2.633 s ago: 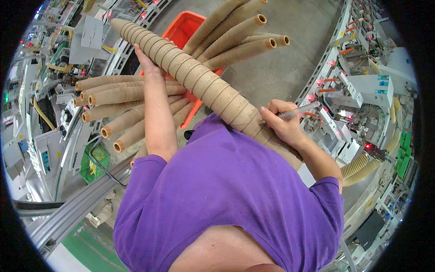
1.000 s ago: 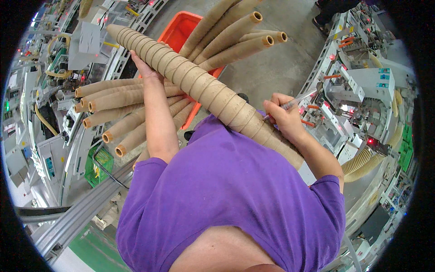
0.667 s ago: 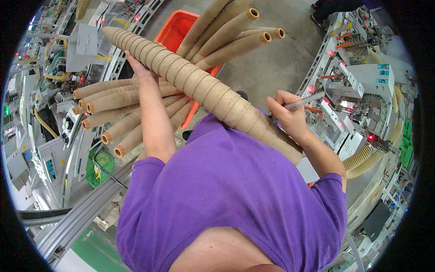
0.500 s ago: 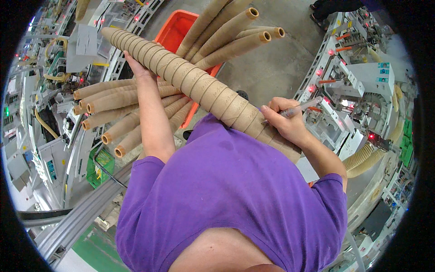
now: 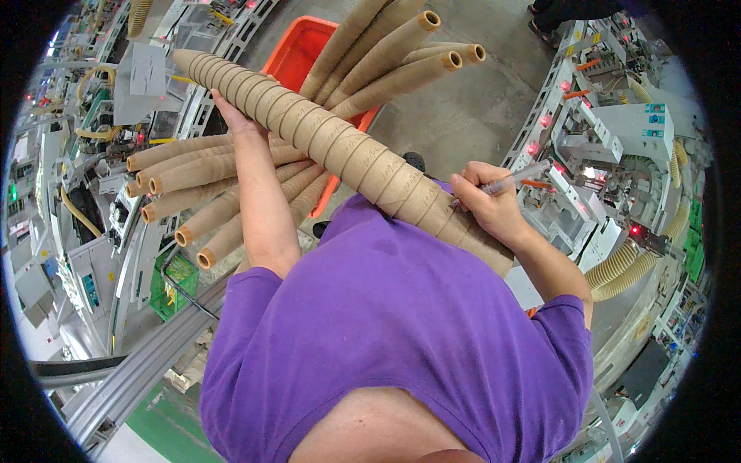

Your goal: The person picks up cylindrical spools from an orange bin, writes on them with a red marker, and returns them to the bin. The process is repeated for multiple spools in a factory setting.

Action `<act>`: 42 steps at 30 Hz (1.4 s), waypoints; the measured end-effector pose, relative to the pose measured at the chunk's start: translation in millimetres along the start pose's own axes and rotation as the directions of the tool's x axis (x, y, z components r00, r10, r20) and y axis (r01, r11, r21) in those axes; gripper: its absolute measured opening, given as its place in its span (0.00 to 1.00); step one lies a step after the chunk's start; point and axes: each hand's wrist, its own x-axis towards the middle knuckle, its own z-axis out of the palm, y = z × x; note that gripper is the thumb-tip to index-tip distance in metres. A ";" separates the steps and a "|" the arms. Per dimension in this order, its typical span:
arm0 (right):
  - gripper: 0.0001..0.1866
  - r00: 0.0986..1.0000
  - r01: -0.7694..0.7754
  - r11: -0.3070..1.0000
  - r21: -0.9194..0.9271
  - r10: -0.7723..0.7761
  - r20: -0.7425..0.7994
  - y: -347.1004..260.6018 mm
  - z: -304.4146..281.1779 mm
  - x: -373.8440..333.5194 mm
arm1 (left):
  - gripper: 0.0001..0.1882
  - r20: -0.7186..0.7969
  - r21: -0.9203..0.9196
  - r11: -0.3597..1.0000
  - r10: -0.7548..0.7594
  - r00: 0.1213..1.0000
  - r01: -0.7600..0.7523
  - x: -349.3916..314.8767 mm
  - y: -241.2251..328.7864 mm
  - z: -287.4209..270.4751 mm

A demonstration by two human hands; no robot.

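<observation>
Holding: left hand [image 5: 231, 119] props nested cone stack [image 5: 340, 150], centre frame; grip unclear
Marking: right hand [image 5: 486, 202] grips pen [image 5: 513, 179]; tip lowered back onto stack

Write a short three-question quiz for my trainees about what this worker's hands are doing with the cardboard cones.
1. True or false: the right hand holds a pen against the long stack of nested cardboard cones.
2. Where is the left hand? A) under the long stack, propping it up B) inside the orange crate C) on the green basket
3. Fill in: the worker's shirt is ____.

Key: 1 true; 2 A; 3 purple.
</observation>
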 end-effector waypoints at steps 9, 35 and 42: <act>0.19 0.999 -0.021 1.000 -0.021 0.020 -0.039 2.0 1.6 2.3 | 0.48 0.019 0.092 0.994 0.055 0.998 -0.056 -3.0 -2.6 1.7; 0.20 0.958 -0.210 0.934 0.289 0.255 -0.127 0.5 5.9 7.7 | 0.44 0.005 -0.005 0.997 -0.082 0.997 0.082 -115.3 -66.9 83.2; 0.11 0.992 0.021 0.997 0.073 -0.030 0.119 -14.9 3.1 12.5 | 0.36 0.284 -0.144 0.983 -0.068 0.956 0.113 -51.1 -29.4 67.0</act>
